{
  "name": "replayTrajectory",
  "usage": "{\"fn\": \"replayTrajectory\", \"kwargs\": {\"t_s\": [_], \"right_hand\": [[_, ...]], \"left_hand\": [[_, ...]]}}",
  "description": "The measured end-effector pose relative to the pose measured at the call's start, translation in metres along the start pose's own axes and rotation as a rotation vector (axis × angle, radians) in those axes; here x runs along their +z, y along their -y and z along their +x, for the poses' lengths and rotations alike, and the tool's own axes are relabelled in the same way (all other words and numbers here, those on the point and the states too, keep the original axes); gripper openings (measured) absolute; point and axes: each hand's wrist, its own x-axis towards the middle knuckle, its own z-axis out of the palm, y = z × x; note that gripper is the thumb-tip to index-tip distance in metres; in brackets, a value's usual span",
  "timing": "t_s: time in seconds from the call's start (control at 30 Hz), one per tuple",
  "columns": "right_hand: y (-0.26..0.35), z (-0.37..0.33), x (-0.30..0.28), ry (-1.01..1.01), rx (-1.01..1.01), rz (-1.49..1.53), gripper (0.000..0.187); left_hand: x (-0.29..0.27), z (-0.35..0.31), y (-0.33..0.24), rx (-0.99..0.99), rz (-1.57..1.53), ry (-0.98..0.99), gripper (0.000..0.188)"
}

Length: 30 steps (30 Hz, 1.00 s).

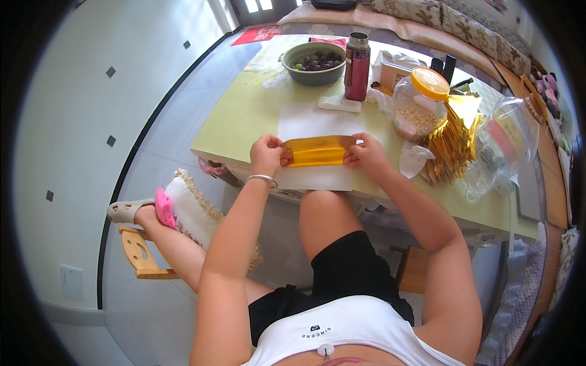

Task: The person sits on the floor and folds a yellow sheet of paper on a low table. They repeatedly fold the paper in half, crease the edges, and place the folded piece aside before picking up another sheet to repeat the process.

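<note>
A shiny gold foil sheet (pixel 318 151) is stretched sideways between my hands, above the near edge of the table. My left hand (pixel 267 155) pinches its left end, and my right hand (pixel 366 152) pinches the right end. Under the foil lies a white paper sheet (pixel 299 119), hanging partly over the table edge. To the right of my right hand, a heap of folded gold foil pieces (pixel 450 146) rests on the table. A crumpled white tissue (pixel 416 160) sits between that heap and my right hand.
The pale green table (pixel 229 116) also bears a colander of grapes (pixel 314 63), a dark red flask (pixel 356 68), a white packet (pixel 339 104), an orange-lidded jar (pixel 419 104) and a clear plastic bag (pixel 503 143). A small wooden stool (pixel 143 253) stands at left.
</note>
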Motion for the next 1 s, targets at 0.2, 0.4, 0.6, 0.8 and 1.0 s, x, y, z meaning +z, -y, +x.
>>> {"fn": "replayTrajectory", "kwargs": {"t_s": [0.2, 0.4, 0.6, 0.8, 1.0], "right_hand": [[0.007, 0.007, -0.002, 0.022, 0.095, 0.136, 0.016], [0.005, 0.004, -0.006, -0.005, 0.096, 0.07, 0.018], [0.008, -0.001, -0.005, -0.027, 0.095, 0.0, 0.015], [0.011, -0.008, -0.014, -0.033, 0.062, -0.142, 0.017], [0.003, -0.003, -0.015, -0.056, -0.049, -0.092, 0.015]], "left_hand": [[-0.001, 0.0, 0.017, 0.013, -0.176, -0.026, 0.003], [-0.001, 0.0, 0.014, -0.067, -0.134, -0.022, 0.011], [-0.006, 0.002, 0.02, -0.024, -0.035, 0.022, 0.013], [-0.001, -0.01, 0.008, 0.029, 0.25, 0.024, 0.014], [-0.002, -0.007, 0.019, 0.074, 0.124, 0.0, 0.016]]}}
